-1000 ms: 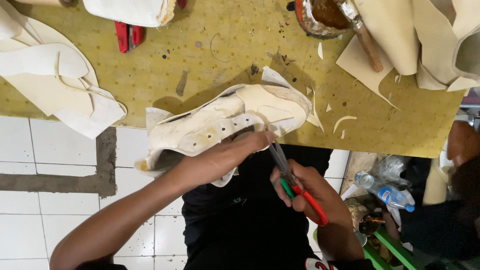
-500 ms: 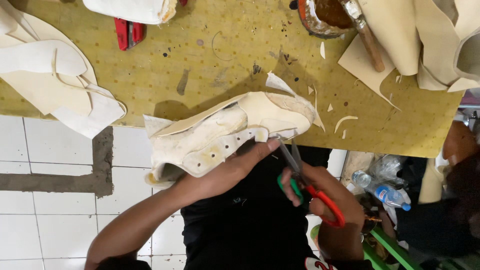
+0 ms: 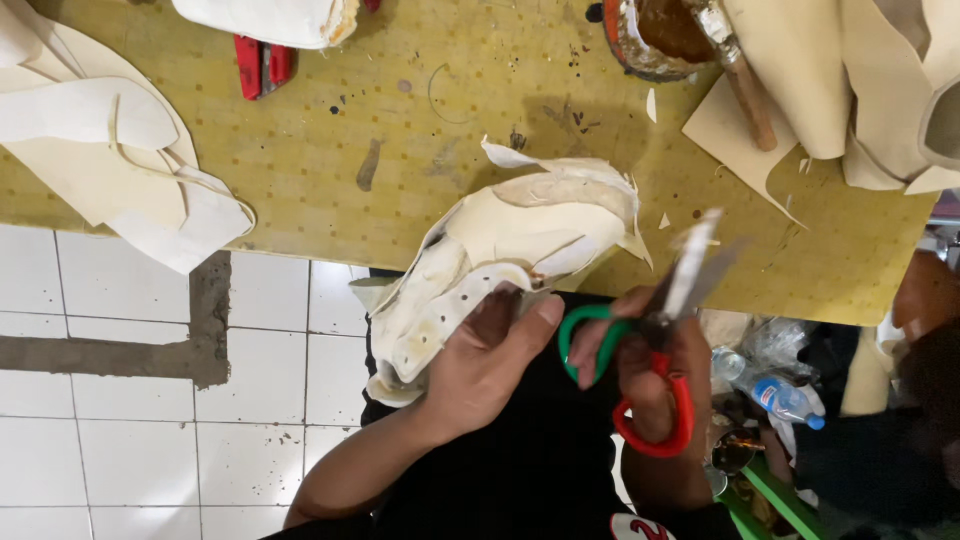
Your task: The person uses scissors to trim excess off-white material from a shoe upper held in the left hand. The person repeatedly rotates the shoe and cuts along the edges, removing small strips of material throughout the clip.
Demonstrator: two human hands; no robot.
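My left hand [image 3: 485, 365] grips a cream shoe upper [image 3: 500, 255] with punched eyelet holes, held at the near edge of the yellow table [image 3: 330, 170]. My right hand [image 3: 655, 375] holds scissors [image 3: 650, 340] with one green and one red handle loop. Their blades point up and right, away from the upper and blurred. A thin trimmed strip curls off the top of the upper.
Cream cut pieces [image 3: 110, 160] lie at the table's left, more cream material [image 3: 860, 90] at the right. A glue pot with a wooden-handled brush [image 3: 680, 35] stands at the back. A red tool [image 3: 262, 65] lies top left. A plastic bottle [image 3: 785, 400] lies on the floor.
The scissors have come away from the upper and swung up to the right. My left hand has turned the upper more upright.
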